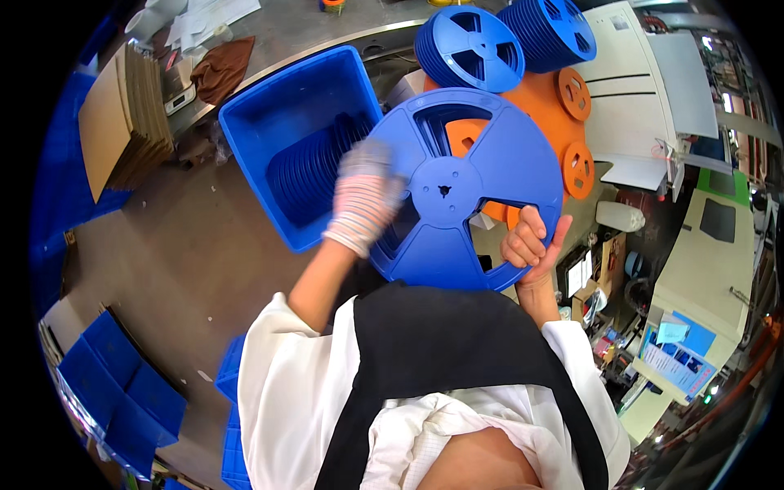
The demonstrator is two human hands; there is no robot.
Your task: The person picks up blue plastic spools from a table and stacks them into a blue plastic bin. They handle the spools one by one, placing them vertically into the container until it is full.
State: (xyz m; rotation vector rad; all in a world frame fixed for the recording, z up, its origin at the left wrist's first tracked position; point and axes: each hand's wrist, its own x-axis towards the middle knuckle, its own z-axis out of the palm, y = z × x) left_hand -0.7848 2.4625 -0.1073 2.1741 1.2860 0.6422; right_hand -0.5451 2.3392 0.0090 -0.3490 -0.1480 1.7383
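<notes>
A large blue plastic reel with wide cut-out windows is tilted in front of my apron. My bare right hand grips its lower right rim, fingers curled over the edge of a window and thumb outside. At the left rim is my left hand in a striped, pale knit glove. Motion smears its fingers, so I cannot make out whether they hold the rim. Just left of it, a blue bin contains a row of dark blue reels standing on edge.
Beyond the held reel are two stacks of blue reels and an orange round-cornered stand. A metal bench runs along the far side. Stacked cardboard sheets are at the left, blue crates at the lower left, and pale machines at the right.
</notes>
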